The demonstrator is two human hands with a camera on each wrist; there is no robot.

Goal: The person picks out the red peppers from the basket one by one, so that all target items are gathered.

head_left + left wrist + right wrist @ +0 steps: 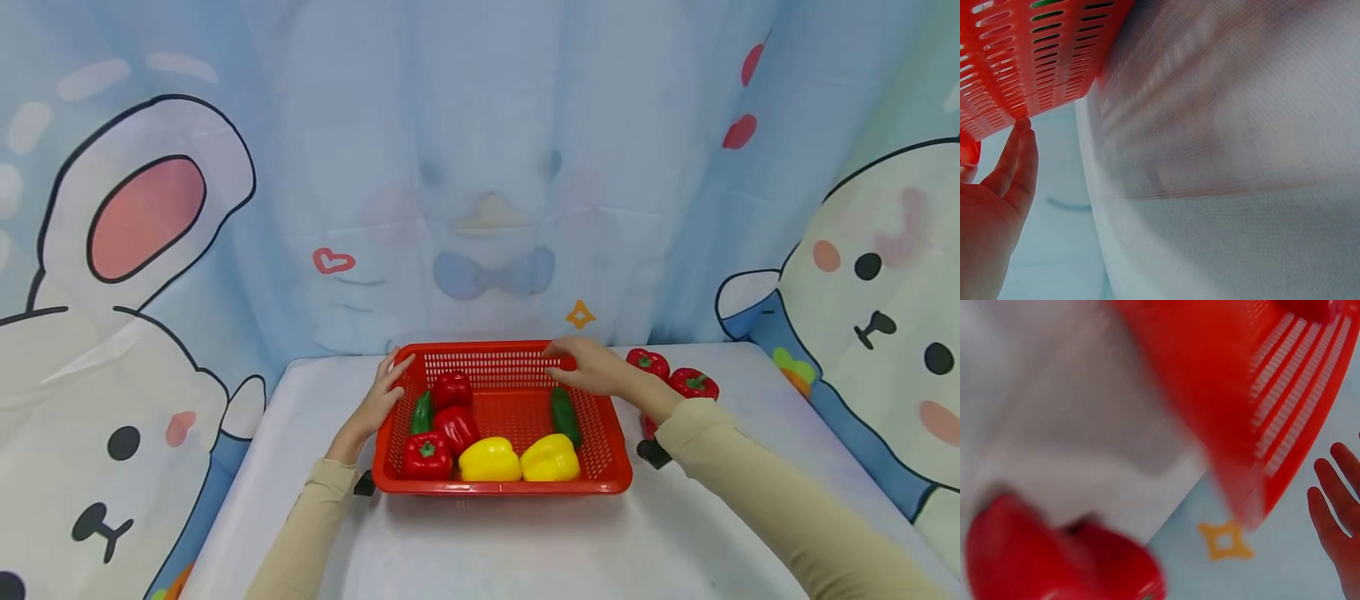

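Note:
A red plastic basket stands on the table, with several bell peppers inside. Three are red, such as the front left red bell pepper, and two are yellow, such as the right yellow bell pepper. One dark green cucumber lies at the right wall; a green vegetable shows at the left. My left hand is at the basket's back left corner, its straight fingers touching the outer wall. Over the back right rim, my right hand is empty, fingers spread in the right wrist view.
Outside the basket on the right lie more red bell peppers, partly hidden behind my right forearm. A white cloth covers the table. A printed blue curtain hangs close behind the table's back edge.

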